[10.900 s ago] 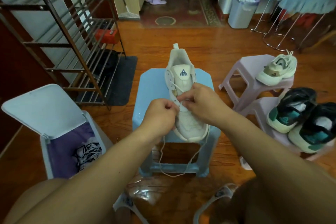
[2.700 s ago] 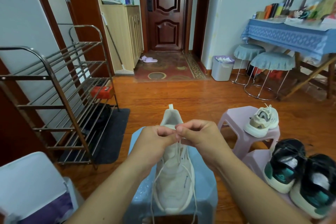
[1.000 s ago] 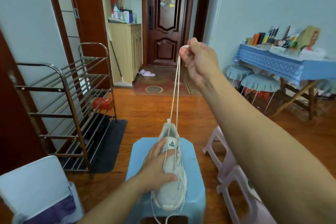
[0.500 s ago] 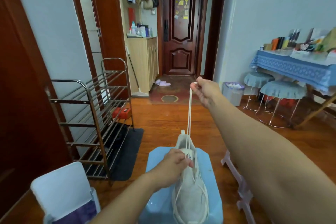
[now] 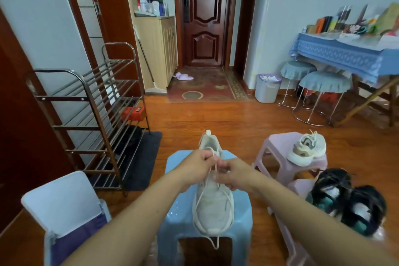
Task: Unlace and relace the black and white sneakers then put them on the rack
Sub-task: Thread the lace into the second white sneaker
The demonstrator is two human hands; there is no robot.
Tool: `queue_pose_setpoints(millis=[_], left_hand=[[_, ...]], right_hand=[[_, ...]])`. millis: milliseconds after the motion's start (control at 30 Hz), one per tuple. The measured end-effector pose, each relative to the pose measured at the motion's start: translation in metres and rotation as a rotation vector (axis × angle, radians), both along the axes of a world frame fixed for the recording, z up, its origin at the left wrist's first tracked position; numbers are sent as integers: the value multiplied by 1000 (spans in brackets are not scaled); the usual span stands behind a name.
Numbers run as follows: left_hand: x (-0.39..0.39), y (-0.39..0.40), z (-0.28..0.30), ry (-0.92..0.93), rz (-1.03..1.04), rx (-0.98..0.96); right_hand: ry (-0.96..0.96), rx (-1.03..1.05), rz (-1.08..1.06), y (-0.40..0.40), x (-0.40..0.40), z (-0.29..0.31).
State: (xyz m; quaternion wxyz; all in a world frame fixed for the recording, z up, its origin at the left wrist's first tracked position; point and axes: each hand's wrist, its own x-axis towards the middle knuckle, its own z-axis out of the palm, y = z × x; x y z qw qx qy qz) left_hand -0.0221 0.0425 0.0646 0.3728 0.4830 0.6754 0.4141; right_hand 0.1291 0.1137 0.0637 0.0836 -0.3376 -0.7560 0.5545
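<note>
Pinching the white lace point(image 5: 212, 158) over the white sneaker point(image 5: 212, 205), left hand point(image 5: 197, 165), right hand point(image 5: 234, 174), both grips curled tight

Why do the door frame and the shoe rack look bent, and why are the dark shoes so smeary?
Head view: the wide-angle lens bows straight lines near the edges, so the shoe rack and wall edges lean. The black and white sneakers at right are smeared by motion blur. Both hands, left hand and right hand, and the white sneaker are fairly sharp. Soft glare lies on the wooden floor.
</note>
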Motion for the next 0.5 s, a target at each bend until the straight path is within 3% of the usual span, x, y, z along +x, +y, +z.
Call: queue_pose_setpoints(millis=[200,267,367,500], left_hand=[[9,-22,-31,66,191,103],[24,-53,-56,42,380,-14],[50,-96,-89,-218,485,-133],[76,-112,-104,-386,509,-112]], right_hand=[[95,74,-184,-6,-19,-21],[106,31,-210,-7,-17,-25],[162,-41,-240,-9,-16,-31],[191,-102,-243,-7,-17,-35]])
